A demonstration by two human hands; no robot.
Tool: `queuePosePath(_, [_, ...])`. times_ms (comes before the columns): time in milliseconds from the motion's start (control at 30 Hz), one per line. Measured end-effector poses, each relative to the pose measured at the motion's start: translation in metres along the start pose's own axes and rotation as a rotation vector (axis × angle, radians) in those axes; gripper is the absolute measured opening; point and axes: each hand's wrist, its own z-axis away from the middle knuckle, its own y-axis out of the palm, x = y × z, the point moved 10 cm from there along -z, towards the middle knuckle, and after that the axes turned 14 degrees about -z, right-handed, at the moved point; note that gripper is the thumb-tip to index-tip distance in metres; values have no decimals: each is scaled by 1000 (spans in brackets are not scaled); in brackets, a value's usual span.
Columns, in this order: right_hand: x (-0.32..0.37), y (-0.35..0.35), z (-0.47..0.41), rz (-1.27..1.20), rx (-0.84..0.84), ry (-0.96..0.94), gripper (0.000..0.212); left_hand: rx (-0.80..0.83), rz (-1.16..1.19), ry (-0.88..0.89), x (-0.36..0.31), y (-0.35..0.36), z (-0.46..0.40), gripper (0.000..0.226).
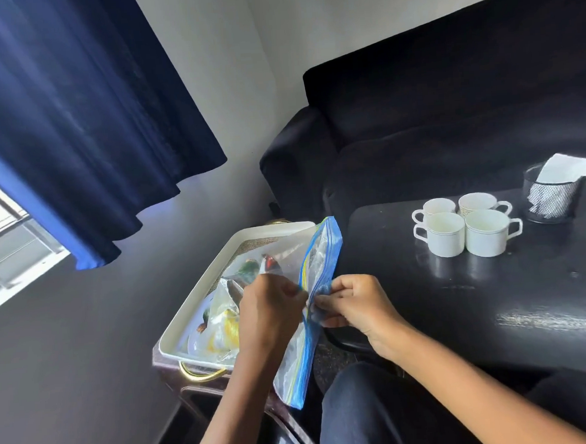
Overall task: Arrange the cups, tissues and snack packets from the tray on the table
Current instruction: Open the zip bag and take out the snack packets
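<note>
Two hands work at the blue zip edge of a clear zip bag [316, 254]; the left hand [269, 309] pinches one side of the opening, fingers curled on the plastic, and the right hand [353, 302] pinches the other side, so each grip is closed on the bag. Snack packets [256, 267] show dimly through the plastic; the bag hangs over a white tray [199, 289] with a gold handle, beside the black worktop [495, 295]. Four white cups [467, 226] stand clustered on the worktop; just beside them a mesh holder [554, 200] carries white tissues [564, 167]; a dark sofa [449, 109] lies behind, a blue curtain [72, 115] at left.
</note>
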Motion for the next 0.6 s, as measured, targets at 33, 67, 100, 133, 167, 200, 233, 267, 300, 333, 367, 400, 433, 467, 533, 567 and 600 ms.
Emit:
queuePosePath(33, [1, -2, 0, 1, -14, -10, 5, -30, -23, -6, 1, -4, -1, 19])
queuePosePath(67, [2, -5, -1, 3, -34, -23, 4, -59, -45, -19, 3, -9, -2, 20])
queuePosePath(100, [4, -9, -2, 4, -59, -37, 3, -84, -56, -35, 5, -13, -3, 19])
queuePosePath(133, [5, -14, -3, 7, -85, -46, 3, -108, -49, -61, 10, -18, -4, 21])
queuePosePath(167, [7, -20, -4, 15, -111, -54, 2, -128, -33, -84, 14, -21, -5, 18])
queuePosePath(200, [8, -25, -5, 26, -132, -61, 2, -150, -13, -103, 19, -25, -6, 17])
queuePosePath(233, [9, -28, -5, 36, -148, -67, 3, -169, 3, -113, 22, -28, -6, 18])
queuePosePath(267, [9, -31, -5, 44, -161, -71, 3, -184, 10, -119, 24, -30, -6, 19])
queuePosePath(300, [8, -33, -5, 48, -172, -75, 3, -200, 14, -125, 26, -32, -6, 19])
queuePosePath(333, [8, -34, -4, 48, -183, -78, 3, -214, 20, -134, 27, -34, -6, 18])
queuePosePath(367, [7, -34, -4, 40, -193, -79, 4, -227, 27, -142, 28, -35, -7, 17])
queuePosePath(400, [6, -33, -2, 20, -196, -74, 5, -236, 35, -147, 29, -36, -7, 17])
queuePosePath(433, [5, -30, -1, -9, -189, -60, 7, -245, 38, -143, 28, -37, -7, 18])
queuePosePath(467, [2, -25, 2, -39, -168, -35, 12, -254, 43, -134, 25, -38, -6, 18])
queuePosePath(533, [-6, -8, 7, -44, -84, 44, 21, -292, 84, -121, 21, -43, -4, 18])
queuePosePath(567, [-11, 2, 11, -18, -31, 87, 24, -313, 109, -124, 21, -45, -3, 17])
queuePosePath(600, [-16, 11, 14, 11, 19, 124, 24, -329, 125, -128, 20, -46, -2, 16])
